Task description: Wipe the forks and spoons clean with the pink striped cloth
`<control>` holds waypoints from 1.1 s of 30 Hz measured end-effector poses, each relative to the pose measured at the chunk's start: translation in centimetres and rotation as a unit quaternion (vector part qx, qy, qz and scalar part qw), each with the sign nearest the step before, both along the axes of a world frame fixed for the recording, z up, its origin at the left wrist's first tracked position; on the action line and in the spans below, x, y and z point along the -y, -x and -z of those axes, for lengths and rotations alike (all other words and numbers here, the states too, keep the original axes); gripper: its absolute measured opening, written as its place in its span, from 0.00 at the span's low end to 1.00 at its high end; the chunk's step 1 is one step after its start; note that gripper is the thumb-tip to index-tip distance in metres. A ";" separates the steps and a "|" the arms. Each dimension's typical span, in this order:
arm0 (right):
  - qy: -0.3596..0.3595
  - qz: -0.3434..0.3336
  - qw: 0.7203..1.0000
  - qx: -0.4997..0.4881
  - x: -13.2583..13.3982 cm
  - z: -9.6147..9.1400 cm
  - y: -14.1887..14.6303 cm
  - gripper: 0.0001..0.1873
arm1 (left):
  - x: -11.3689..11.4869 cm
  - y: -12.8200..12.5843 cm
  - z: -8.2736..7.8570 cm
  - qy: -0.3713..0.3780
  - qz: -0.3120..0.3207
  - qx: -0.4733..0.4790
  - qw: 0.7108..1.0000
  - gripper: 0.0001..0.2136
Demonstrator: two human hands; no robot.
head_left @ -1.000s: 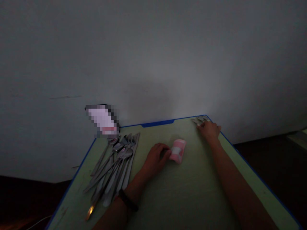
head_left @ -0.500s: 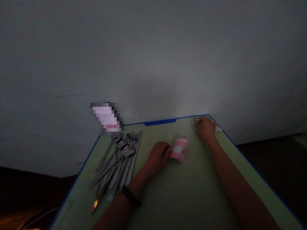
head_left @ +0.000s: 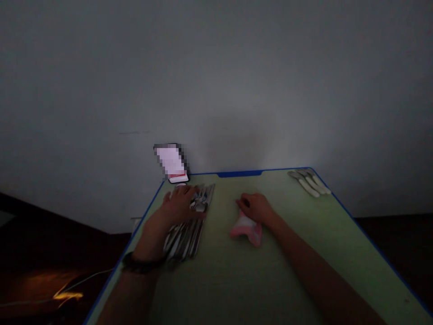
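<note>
On the left of the table, my left hand (head_left: 177, 206) spreads over a pile of metal cutlery (head_left: 184, 239), spoons and knives among it. Its fingers are apart, and part of the pile is hidden beneath it. A pink and white cloth (head_left: 248, 228) hangs bunched from my right hand (head_left: 257, 206), whose fingers are closed on its upper edge near the middle of the table. Several pale-handled pieces of cutlery (head_left: 309, 183) lie side by side in the far right corner, away from both hands.
A phone (head_left: 172, 162) with a lit, blurred screen leans on the wall (head_left: 237, 90) at the far left corner. The green table (head_left: 216, 289) has a blue rim. A cable (head_left: 88, 276) runs below its left side.
My right hand has come from the far right corner to the cloth and gripped it. My left hand has moved from beside the cloth onto the cutlery pile. The view has shifted slightly.
</note>
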State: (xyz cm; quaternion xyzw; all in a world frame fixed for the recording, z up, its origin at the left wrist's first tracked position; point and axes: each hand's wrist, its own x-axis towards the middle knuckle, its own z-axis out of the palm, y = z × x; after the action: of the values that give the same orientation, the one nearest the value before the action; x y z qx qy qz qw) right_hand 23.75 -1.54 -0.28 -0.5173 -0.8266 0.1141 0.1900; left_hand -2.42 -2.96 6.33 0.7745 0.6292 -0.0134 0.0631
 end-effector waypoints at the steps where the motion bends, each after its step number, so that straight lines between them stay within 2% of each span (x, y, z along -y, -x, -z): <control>1: -0.006 0.006 1.000 0.003 0.0 0.1 0.2 0.17 | 0.3 1.0 0.2 0.031 -0.028 -0.015 0.999 0.42; 3: -0.011 0.015 1.000 0.007 -0.1 0.2 0.3 0.17 | 1.1 2.1 1.0 0.076 -0.050 -0.029 0.995 0.50; 6: -0.010 0.019 1.000 0.011 -0.2 0.2 0.1 0.17 | 2.1 2.2 2.7 0.097 -0.024 -0.012 0.995 0.49; 10: -0.019 0.028 0.999 0.009 -0.2 0.4 0.2 0.17 | 2.5 1.1 4.7 0.026 -0.017 0.016 0.999 0.40; 13: -0.018 0.031 0.999 0.005 -0.2 0.5 0.2 0.17 | 2.3 0.3 5.4 -0.015 0.003 0.036 0.999 0.33; 18: -0.012 0.030 0.999 0.000 -0.2 0.4 0.2 0.17 | 2.0 -0.8 5.6 -0.020 0.058 0.064 0.996 0.24; 23: -0.010 0.029 1.000 -0.002 -0.2 0.2 0.1 0.18 | 1.9 -1.2 5.4 -0.010 0.115 0.100 0.988 0.22; 28: 0.000 0.030 1.000 -0.009 -0.2 0.1 0.1 0.18 | 0.9 0.2 4.7 -0.003 0.163 0.175 0.971 0.27; 33: -0.001 0.027 1.000 -0.012 -0.2 0.1 0.1 0.17 | -0.5 0.6 3.8 0.022 0.159 0.218 0.963 0.35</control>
State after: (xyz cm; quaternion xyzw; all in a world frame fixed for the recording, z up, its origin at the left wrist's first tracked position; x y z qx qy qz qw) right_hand 23.69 -1.34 -0.38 -0.5381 -0.8099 0.1143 0.2037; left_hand -2.98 -2.47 2.49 0.8472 0.4687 0.1318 0.2129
